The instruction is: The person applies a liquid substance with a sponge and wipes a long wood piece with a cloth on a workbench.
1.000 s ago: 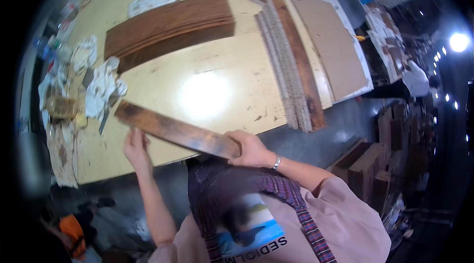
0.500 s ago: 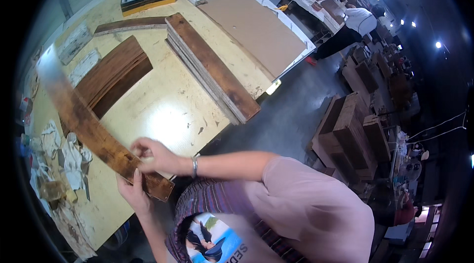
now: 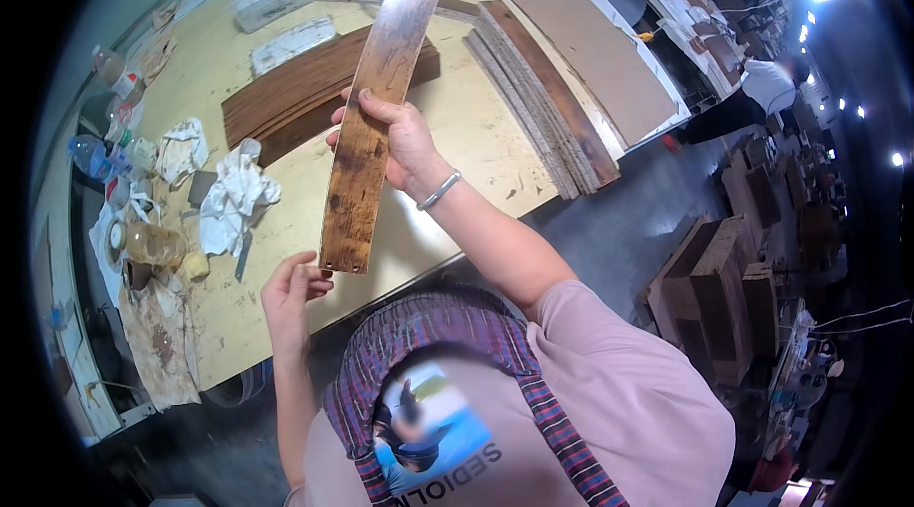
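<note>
Far left: plastic bottles crowded together, some partly hiding others. Jar of amber liquid near a crumpled white rag; a thin dark blade just beside the rag, its other end hard to make out. Left hand by the plank's near end, fingers loosely bent and not closed round it; whether a fingertip touches the corner, cannot tell. Stack of brown boards on the table, partly hidden behind the plank. Brown wooden plank raised over the table, slanting, its far end cut off at the top edge. Right hand clamped on it mid-length, thumb on the upper face, fingers mostly hidden beneath. Hands apart. Rightward: narrow boards stacked, then a cardboard sheet. Beyond, a person in a white top, small, details unclear.
</note>
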`<state>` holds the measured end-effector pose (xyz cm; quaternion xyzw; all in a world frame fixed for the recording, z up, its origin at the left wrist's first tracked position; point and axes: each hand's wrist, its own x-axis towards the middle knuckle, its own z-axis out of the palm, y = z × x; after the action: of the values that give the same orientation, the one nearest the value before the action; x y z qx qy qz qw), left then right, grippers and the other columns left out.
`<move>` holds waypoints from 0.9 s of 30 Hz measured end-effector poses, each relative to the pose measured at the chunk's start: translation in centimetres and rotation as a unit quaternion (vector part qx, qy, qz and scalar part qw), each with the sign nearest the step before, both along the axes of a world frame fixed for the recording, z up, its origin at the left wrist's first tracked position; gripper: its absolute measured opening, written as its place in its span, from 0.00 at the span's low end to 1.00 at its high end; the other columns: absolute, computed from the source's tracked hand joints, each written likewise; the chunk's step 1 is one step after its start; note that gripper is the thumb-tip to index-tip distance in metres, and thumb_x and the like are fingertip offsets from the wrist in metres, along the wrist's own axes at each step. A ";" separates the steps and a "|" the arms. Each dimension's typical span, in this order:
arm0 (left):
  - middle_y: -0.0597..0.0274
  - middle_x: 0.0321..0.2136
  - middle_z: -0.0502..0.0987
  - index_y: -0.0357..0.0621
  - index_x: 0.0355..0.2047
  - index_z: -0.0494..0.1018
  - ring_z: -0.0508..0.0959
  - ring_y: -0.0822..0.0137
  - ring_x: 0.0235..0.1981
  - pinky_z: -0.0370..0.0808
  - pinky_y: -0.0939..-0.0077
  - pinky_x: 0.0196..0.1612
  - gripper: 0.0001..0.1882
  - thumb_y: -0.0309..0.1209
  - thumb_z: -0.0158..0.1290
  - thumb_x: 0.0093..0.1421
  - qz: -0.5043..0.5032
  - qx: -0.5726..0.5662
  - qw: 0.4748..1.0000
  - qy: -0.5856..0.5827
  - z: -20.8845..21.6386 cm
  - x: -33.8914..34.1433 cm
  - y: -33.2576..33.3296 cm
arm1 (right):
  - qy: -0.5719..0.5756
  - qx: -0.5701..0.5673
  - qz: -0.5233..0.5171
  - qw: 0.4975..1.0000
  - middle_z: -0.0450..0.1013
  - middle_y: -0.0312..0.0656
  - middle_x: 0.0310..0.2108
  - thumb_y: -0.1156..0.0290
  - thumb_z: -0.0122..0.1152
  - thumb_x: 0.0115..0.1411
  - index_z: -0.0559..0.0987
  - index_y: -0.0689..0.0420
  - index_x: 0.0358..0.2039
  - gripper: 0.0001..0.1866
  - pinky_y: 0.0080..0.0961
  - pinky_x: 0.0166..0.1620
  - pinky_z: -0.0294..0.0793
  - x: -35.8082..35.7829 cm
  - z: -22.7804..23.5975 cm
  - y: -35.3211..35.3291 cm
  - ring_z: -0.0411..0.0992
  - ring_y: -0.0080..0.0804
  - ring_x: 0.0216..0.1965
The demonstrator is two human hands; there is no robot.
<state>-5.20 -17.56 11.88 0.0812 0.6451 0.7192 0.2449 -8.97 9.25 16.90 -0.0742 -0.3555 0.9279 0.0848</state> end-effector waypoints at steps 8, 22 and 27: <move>0.68 0.25 0.76 0.35 0.34 0.78 0.74 0.79 0.26 0.73 0.83 0.31 0.04 0.25 0.58 0.63 -0.007 -0.003 0.998 0.063 -0.5 -3.2 -3.8 | -0.024 0.010 -0.014 1.000 0.76 0.48 0.35 0.63 0.53 0.69 0.70 0.61 0.49 0.16 0.38 0.38 0.81 -2.2 -0.8 -5.5 0.80 0.44 0.34; 0.65 0.25 0.74 0.32 0.32 0.73 0.72 0.75 0.26 0.70 0.80 0.32 0.03 0.21 0.56 0.62 0.049 -0.115 0.959 0.254 -1.6 -6.3 -2.3 | -0.075 0.089 0.003 0.993 0.77 0.48 0.36 0.62 0.50 0.70 0.70 0.61 0.49 0.16 0.38 0.40 0.80 -6.9 -1.2 -5.6 0.79 0.43 0.35; 0.69 0.24 0.71 0.34 0.31 0.72 0.69 0.79 0.26 0.67 0.84 0.31 0.04 0.21 0.54 0.64 0.082 0.003 0.994 0.078 -2.9 -6.2 -1.8 | -0.098 0.065 0.020 0.993 0.77 0.48 0.36 0.62 0.50 0.70 0.71 0.61 0.49 0.15 0.39 0.40 0.80 -7.6 -2.1 -5.2 0.79 0.44 0.35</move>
<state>-11.45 -19.40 8.98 0.0849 0.6646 0.7302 0.1338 -16.58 4.08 14.78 -0.1523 -0.4233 0.8924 0.0354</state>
